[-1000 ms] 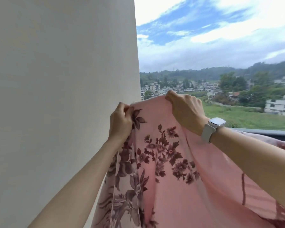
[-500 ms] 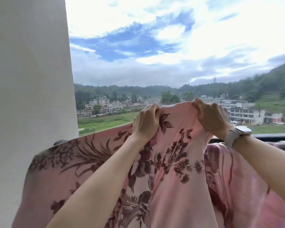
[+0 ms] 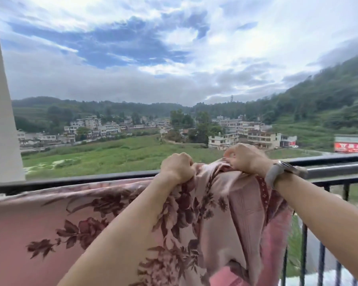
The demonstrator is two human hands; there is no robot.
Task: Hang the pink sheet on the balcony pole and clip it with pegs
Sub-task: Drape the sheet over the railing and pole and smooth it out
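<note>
Pink cotton-like sheet printed with dark maroon flowers [image 3: 87, 219] fills the lower view, soft and creased; its left stretch already lies draped over the black metal balcony rail [image 3: 329, 164], while the middle is bunched into folds and held up at rail height. That rail is a smooth, round, glossy tube with thin upright bars below it. A pale plastered pillar [image 3: 0, 100] stands at the far left. The left hand [image 3: 177, 169] has its grip closed tight, fingers curled round a gathered fold of the cloth; the right hand [image 3: 246, 156], just beside it, pinches the top edge between curled fingers and thumb. A light grey wristwatch with a rubbery strap [image 3: 281, 172] sits on the right wrist. Hanging looks roughly half done: the bunched part has yet to be spread along the rail, and no pegs are in view, so clipping remains.
</note>
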